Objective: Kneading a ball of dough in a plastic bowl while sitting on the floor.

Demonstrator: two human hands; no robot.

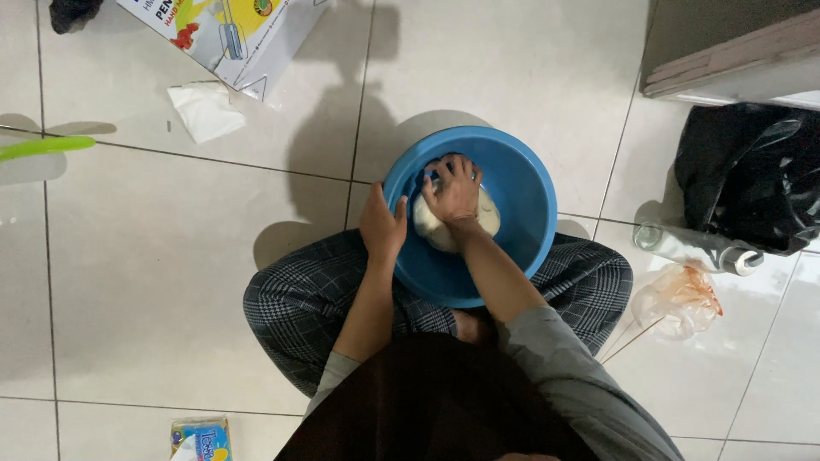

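A blue plastic bowl (530, 183) rests between my crossed legs on the tiled floor. Inside it lies a pale lump of dough (489, 215). My right hand (453, 189) presses down on the dough with its fingers curled into it. My left hand (383, 229) grips the bowl's near-left rim. Both forearms are bare below grey sleeves. The dough is partly hidden under my right hand.
A cardboard box (231, 32) and a crumpled white tissue (205, 109) lie at the upper left. A green utensil (47, 147) sits at the left edge. A black bag (752, 175), a glass jar (696, 249) and a clear plastic bag (679, 299) lie to the right. A small packet (201, 440) is at the bottom.
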